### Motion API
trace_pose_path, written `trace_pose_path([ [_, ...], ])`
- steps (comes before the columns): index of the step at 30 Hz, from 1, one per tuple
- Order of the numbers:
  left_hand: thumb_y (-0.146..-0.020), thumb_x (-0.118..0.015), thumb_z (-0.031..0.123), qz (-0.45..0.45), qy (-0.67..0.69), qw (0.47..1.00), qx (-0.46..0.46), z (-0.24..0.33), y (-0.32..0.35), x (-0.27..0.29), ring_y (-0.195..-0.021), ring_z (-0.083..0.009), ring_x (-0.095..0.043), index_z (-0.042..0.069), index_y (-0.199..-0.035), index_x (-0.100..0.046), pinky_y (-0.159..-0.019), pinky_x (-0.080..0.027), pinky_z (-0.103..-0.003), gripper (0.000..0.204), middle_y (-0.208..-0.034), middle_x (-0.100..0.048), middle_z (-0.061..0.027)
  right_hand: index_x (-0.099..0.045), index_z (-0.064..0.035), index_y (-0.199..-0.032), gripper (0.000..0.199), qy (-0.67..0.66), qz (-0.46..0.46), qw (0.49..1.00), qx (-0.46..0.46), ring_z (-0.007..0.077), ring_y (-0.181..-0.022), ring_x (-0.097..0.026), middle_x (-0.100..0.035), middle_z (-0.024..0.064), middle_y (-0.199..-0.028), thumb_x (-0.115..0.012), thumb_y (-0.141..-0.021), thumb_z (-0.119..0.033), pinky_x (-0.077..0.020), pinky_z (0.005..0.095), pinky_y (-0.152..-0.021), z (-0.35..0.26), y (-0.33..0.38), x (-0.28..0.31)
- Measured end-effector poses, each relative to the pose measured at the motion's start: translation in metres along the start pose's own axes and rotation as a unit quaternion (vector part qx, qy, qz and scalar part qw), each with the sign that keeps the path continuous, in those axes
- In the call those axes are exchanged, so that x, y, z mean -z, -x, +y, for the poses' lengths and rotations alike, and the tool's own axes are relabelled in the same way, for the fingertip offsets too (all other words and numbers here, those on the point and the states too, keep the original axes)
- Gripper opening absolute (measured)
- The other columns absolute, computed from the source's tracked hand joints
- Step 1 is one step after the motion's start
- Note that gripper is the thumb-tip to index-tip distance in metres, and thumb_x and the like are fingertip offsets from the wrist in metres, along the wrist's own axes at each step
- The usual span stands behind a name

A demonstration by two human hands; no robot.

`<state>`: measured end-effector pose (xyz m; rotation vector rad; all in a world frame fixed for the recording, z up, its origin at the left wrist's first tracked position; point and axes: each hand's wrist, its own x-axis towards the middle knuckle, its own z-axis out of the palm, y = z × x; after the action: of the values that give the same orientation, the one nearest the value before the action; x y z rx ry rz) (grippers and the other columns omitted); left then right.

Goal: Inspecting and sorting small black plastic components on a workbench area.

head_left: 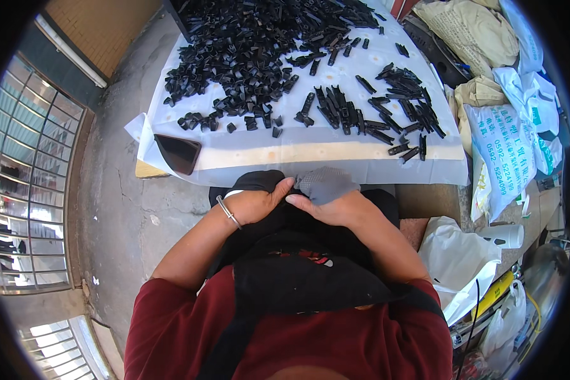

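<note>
- Both hands sit low in the lap, right under the table (310, 154) edge.
- Right hand (335, 208) is pinching a grey glove (326, 183).
- Left hand (256, 204), bracelet on the wrist, has fingers curled, touching the glove's edge.
- Black plastic clips (259, 57) piled on the white sheet, dark phone (178, 152) at the corner.

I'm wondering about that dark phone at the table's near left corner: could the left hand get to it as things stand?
Probably yes: the left hand rests at the lap beside a grey glove, and the phone lies uncovered at the table edge just ahead, nothing between.

Grey knit glove (326, 183), matt.
</note>
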<state>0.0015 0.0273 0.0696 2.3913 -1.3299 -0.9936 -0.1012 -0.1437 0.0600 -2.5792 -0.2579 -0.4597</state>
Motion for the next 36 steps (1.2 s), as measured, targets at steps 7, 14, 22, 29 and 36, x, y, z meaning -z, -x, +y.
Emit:
trace_pose_path([
  [7,-0.081,-0.054,0.026,0.467,-0.115,0.877,-0.027,-0.026,-0.062,0.020,-0.085,-0.0304,-0.059,0.006,-0.098,-0.059,-0.074,-0.047,-0.038,0.027,-0.094,-0.060,-0.0150,-0.058,-0.0059,-0.090,0.023,0.235,-0.012,0.949,-0.208,0.0313,-0.079,-0.058,-0.060,0.0136,-0.087,-0.053,-0.081,-0.026,-0.0462,0.0418,-0.066,0.063,-0.055,0.025],
  [14,-0.076,-0.055,0.014,0.446,-0.141,0.883,-0.039,-0.032,-0.090,0.022,-0.082,-0.0296,-0.058,0.006,-0.093,-0.061,-0.069,-0.047,-0.039,0.020,-0.090,-0.059,-0.0135,-0.063,-0.0068,-0.078,0.014,0.260,-0.018,0.953,-0.158,0.0319,-0.074,-0.059,-0.061,0.0147,-0.079,-0.056,-0.070,-0.016,-0.0470,0.0421,-0.065,0.058,-0.067,0.011],
  [22,-0.078,-0.052,0.014,0.464,-0.064,0.880,-0.084,-0.030,-0.076,0.004,-0.081,-0.0309,-0.059,0.004,-0.103,-0.056,-0.070,-0.047,-0.040,0.028,-0.088,-0.060,-0.0162,-0.061,-0.0069,-0.081,0.017,0.225,-0.079,0.959,-0.151,0.0328,-0.077,-0.060,-0.061,0.0168,-0.080,-0.047,-0.080,-0.017,-0.0465,0.0426,-0.066,0.045,-0.061,0.022],
  [29,-0.082,-0.051,0.027,0.303,0.044,0.952,0.002,-0.022,-0.040,0.017,-0.090,-0.0323,-0.059,0.004,-0.122,-0.042,-0.079,-0.045,-0.039,0.047,-0.099,-0.061,-0.0182,-0.064,-0.0094,-0.085,0.020,0.210,-0.077,0.967,-0.124,0.0340,-0.088,-0.057,-0.059,0.0191,-0.092,-0.049,-0.081,-0.022,-0.0443,0.0421,-0.075,0.055,-0.046,0.014],
  [36,-0.078,-0.059,0.025,0.182,0.118,0.975,-0.037,0.006,0.003,0.034,-0.087,-0.0259,-0.060,0.009,-0.130,-0.035,-0.079,-0.046,-0.032,0.060,-0.098,-0.062,-0.0150,-0.053,-0.0041,-0.102,0.029,-0.061,-0.062,0.996,-0.014,0.0363,-0.088,-0.055,-0.058,0.0181,-0.093,-0.046,-0.086,-0.027,-0.0432,0.0428,-0.075,-0.005,-0.029,0.017],
])
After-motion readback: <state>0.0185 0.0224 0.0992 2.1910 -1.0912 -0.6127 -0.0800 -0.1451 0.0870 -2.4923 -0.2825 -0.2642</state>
